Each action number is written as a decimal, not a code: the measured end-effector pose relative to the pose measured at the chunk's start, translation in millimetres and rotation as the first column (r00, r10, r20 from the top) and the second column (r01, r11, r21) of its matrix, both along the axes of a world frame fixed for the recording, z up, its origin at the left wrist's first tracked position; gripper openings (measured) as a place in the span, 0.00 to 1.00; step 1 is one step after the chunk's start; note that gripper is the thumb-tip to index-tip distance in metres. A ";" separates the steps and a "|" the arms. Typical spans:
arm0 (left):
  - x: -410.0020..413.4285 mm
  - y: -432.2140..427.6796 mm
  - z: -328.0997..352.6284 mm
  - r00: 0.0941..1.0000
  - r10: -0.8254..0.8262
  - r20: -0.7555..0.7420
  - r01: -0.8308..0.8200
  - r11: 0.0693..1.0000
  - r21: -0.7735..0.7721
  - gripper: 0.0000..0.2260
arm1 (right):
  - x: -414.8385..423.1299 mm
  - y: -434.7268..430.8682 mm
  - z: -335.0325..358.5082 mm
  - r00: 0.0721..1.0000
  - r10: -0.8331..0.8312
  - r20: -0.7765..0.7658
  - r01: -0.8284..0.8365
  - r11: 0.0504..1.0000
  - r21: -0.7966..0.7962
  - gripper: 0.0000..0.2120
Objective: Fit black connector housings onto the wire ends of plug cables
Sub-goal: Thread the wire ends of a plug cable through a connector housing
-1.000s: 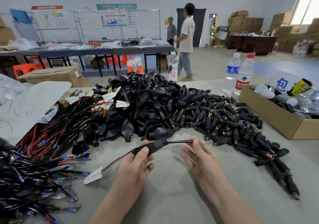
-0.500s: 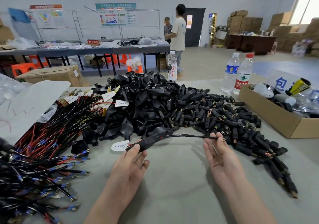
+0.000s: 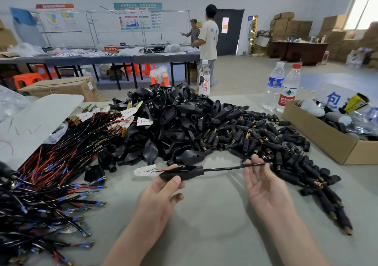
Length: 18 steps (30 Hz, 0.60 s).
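Two hands: left hand (image 3: 161,192) grips the connector housing (image 3: 184,173) above the table (image 3: 204,224); right hand (image 3: 263,183), fingers near straight, supports the cable (image 3: 225,168) — pinch unclear.
Cable: keep taut — slide housing straight along.

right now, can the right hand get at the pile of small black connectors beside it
Probably yes: the pile of small connectors lies just past the right hand, with nothing between them. But that hand pinches the cable end, so it would likely need to let go first.
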<state>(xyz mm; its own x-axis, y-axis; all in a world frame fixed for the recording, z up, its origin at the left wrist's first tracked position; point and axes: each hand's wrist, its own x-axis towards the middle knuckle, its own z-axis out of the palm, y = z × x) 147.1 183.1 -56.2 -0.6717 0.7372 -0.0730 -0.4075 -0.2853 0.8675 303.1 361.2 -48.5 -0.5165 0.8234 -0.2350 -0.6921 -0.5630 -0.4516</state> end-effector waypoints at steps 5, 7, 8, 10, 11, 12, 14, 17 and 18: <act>2.8 0.7 -2.6 0.982 0.018 -0.187 -0.030 0.998 -0.062 0.24 | -20.5 -25.5 -1.8 0.968 0.236 0.086 -0.243 0.966 0.088 0.12; 3.8 0.3 -3.6 0.970 0.009 -0.242 -0.030 0.996 -0.084 0.22 | -27.0 -36.1 -5.3 0.940 0.304 0.154 -0.322 0.939 0.116 0.14; 4.1 0.4 -3.3 0.970 0.004 -0.245 -0.025 0.996 -0.084 0.22 | -28.7 -39.6 -7.1 0.931 0.322 0.171 -0.345 0.930 0.125 0.15; 3.6 0.3 -2.7 0.975 0.002 -0.222 -0.019 0.997 -0.075 0.22 | -30.0 -43.0 -8.5 0.928 0.334 0.167 -0.356 0.926 0.128 0.15; 3.1 0.5 -2.3 0.980 0.005 -0.200 -0.019 0.998 -0.068 0.21 | -30.0 -42.9 -8.5 0.931 0.330 0.156 -0.350 0.928 0.126 0.14; 2.5 0.6 -2.1 0.985 0.006 -0.171 -0.017 0.998 -0.060 0.20 | -30.2 -42.4 -7.8 0.936 0.322 0.143 -0.339 0.933 0.122 0.12; 2.4 1.0 -2.0 0.994 -0.008 -0.107 0.002 0.999 -0.052 0.17 | -30.4 -40.9 -6.8 0.946 0.301 0.118 -0.314 0.943 0.113 0.07; 3.5 1.2 -1.8 0.997 -0.057 -0.056 0.053 0.997 -0.060 0.16 | -29.7 -39.4 -5.6 0.959 0.266 0.094 -0.275 0.957 0.095 0.04; 4.1 1.1 -1.3 0.997 -0.064 -0.044 0.062 0.996 -0.057 0.16 | -29.1 -39.4 -4.7 0.962 0.259 0.084 -0.266 0.960 0.088 0.05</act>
